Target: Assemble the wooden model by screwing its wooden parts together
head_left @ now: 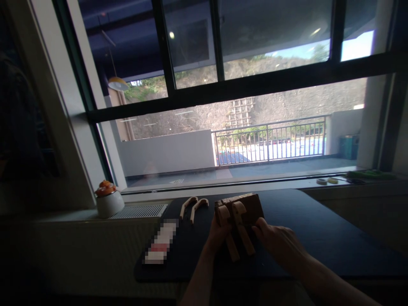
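Note:
Over the dark table, a brown block-like piece [256, 207], which looks like wood or cardboard, is tilted towards me. Two pale curved wooden pieces lie against its near side: a left one [233, 248] and a right one [246, 238], their straight ends pointing down at me. My left hand [219, 233] is closed around the block's left side and the left curved piece. At the lower right corner, my right hand [276, 239] is closed with thumb and finger at the block's edge. Its other fingers are curled and partly hidden. Shadow hides the block's underside.
Two similar curved wooden pieces [198, 206] lie on the dark table [306, 229] to the left. A blurred-out flat item [162, 242] is nearer me. On the sill stand a white jar with an orange top [109, 202] and small rolls [321, 181]. A window lies behind.

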Demonstrator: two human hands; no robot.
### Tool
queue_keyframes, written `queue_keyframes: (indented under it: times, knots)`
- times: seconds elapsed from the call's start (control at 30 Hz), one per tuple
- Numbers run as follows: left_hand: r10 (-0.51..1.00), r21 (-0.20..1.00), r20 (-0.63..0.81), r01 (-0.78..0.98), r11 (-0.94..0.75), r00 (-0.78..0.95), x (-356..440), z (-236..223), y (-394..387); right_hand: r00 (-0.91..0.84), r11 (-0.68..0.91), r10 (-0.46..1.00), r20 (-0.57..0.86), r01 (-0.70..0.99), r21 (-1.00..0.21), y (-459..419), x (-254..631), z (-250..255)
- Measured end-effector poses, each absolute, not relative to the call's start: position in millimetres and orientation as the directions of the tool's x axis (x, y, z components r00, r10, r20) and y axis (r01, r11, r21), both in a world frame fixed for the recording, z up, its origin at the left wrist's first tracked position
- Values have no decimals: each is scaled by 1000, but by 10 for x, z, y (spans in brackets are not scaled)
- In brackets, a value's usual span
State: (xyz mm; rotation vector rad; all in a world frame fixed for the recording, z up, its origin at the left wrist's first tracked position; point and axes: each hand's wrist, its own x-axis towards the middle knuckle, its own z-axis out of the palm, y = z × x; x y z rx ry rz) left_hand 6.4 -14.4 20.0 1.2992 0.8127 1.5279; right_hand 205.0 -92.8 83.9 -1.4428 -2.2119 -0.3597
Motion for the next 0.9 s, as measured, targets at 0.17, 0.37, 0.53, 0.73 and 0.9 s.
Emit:
queue_keyframes:
  times: [0.17, 0.37, 0.53, 0.73, 0.9]
  knots:
    - [939, 918, 343, -214, -334, 4, 64, 212, -155, -400, 506, 776, 488, 856, -103, -1045, 2049, 974]
    - [948, 926, 317, -219, -306, 16, 65, 236, -175, -524, 558, 679, 515, 824, 102, -1096, 2105, 1027]
    - [950, 927, 313, -220, -304, 7, 56, 208, -153, -443, 482, 760, 475, 875, 46, -1003, 2127, 947]
    - [946, 921, 325, -225, -317, 0, 63, 190, -128, -282, 351, 861, 422, 932, -93, -972, 2189, 917]
    - [943, 923, 332, -205, -325, -2, 68, 221, -150, -294, 381, 868, 400, 911, -158, -1019, 2193, 942]
